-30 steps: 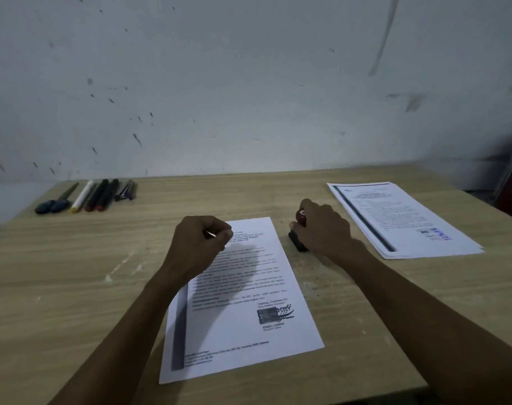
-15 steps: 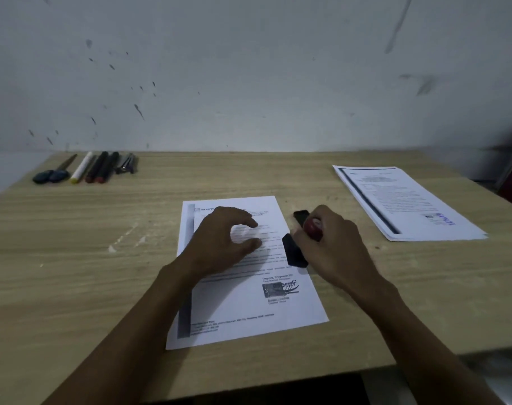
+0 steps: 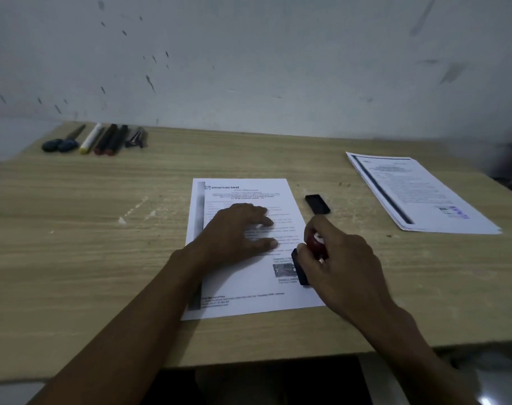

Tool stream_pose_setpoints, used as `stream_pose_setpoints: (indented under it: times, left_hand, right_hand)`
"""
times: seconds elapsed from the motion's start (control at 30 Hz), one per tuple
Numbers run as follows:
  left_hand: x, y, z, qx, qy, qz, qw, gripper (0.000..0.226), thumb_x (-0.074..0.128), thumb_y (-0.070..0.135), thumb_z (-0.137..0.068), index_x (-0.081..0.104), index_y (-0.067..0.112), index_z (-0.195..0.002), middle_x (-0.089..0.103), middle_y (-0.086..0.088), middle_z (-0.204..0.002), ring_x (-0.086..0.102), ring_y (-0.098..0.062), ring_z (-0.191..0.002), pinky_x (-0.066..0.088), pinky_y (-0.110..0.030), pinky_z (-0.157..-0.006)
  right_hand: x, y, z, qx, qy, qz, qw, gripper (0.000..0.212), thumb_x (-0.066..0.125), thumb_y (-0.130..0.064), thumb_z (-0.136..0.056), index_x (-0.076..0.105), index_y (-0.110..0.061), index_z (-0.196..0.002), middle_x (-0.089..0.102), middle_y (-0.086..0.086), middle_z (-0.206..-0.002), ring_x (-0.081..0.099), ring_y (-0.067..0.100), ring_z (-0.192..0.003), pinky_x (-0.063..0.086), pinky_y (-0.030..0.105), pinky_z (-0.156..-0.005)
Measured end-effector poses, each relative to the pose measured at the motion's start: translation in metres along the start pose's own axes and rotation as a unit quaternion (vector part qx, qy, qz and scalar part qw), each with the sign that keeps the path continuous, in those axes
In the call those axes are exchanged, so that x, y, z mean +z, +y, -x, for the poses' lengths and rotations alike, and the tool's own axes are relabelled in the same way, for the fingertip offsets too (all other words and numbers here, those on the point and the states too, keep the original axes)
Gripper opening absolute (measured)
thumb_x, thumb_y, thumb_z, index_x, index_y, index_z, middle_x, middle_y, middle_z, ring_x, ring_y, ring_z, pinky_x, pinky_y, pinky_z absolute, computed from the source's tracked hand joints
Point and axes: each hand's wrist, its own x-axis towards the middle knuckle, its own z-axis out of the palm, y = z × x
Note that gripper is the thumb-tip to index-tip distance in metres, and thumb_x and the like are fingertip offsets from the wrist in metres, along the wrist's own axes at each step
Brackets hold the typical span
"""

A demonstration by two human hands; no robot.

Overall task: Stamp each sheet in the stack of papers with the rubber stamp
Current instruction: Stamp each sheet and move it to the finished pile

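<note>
A printed sheet (image 3: 243, 296) lies in the middle of the wooden table (image 3: 88, 258). My left hand (image 3: 234, 238) rests flat on its text, fingers spread, holding nothing. My right hand (image 3: 336, 264) is shut on the rubber stamp (image 3: 303, 267), which has a red handle and a black base. The stamp sits at the sheet's lower right, by the printed signature block. A black stamp cap (image 3: 317, 204) lies on the table just right of the sheet. A second stack of papers (image 3: 418, 191), with a blue stamp mark, lies at the right.
Scissors (image 3: 63, 141) and several markers (image 3: 105, 138) lie in a row at the back left, near the stained wall. The table's front edge runs close below the sheet. A dark object shows at the far right edge.
My right hand has carried the stamp from beside the sheet down onto its lower right corner, leaving the black cap behind. My left hand has flattened on the page.
</note>
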Motion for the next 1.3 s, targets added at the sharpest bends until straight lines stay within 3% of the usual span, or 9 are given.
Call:
stream_pose_setpoints:
  times: [0.47, 0.67, 0.8, 1.3]
  left_hand:
    - [0.001, -0.004, 0.002, -0.001, 0.008, -0.001, 1.0, 0.048, 0.074, 0.05, -0.075, 0.066, 0.031, -0.118, 0.053, 0.01, -0.14, 0.04, -0.008, -0.134, 0.029, -0.032, -0.113]
    - [0.003, -0.005, 0.0, -0.003, 0.016, 0.006, 1.0, 0.048, 0.075, 0.049, -0.074, 0.066, 0.031, -0.118, 0.053, 0.01, -0.139, 0.039, -0.007, -0.134, 0.029, -0.03, -0.113]
    - [0.005, -0.007, 0.001, -0.006, 0.02, 0.012, 1.0, 0.048, 0.075, 0.049, -0.074, 0.066, 0.031, -0.118, 0.053, 0.011, -0.139, 0.04, -0.007, -0.133, 0.029, -0.028, -0.112]
    - [0.008, -0.01, 0.001, -0.003, 0.015, -0.004, 1.0, 0.049, 0.073, 0.051, -0.076, 0.066, 0.029, -0.12, 0.053, 0.01, -0.14, 0.039, -0.008, -0.135, 0.029, -0.031, -0.113]
  right_hand:
    - [0.011, -0.006, -0.001, -0.004, -0.041, 0.03, 0.999, 0.014, 0.052, -0.036, -0.093, 0.041, -0.027, -0.09, 0.059, -0.004, -0.073, 0.057, 0.023, -0.07, 0.045, 0.036, -0.06]
    - [0.017, -0.008, 0.001, 0.001, -0.038, 0.082, 0.996, 0.015, 0.045, -0.039, -0.095, 0.038, -0.027, -0.092, 0.057, -0.004, -0.072, 0.055, 0.023, -0.067, 0.036, 0.033, -0.056]
    - [0.021, -0.008, 0.002, 0.009, -0.04, 0.094, 0.995, 0.015, 0.043, -0.04, -0.095, 0.036, -0.027, -0.093, 0.058, -0.003, -0.074, 0.057, 0.024, -0.067, 0.043, 0.034, -0.06]
    - [0.022, -0.014, 0.002, 0.019, -0.039, 0.114, 0.992, 0.016, 0.041, -0.04, -0.093, 0.028, -0.03, -0.091, 0.053, -0.001, -0.075, 0.05, 0.025, -0.065, 0.031, 0.032, -0.057]
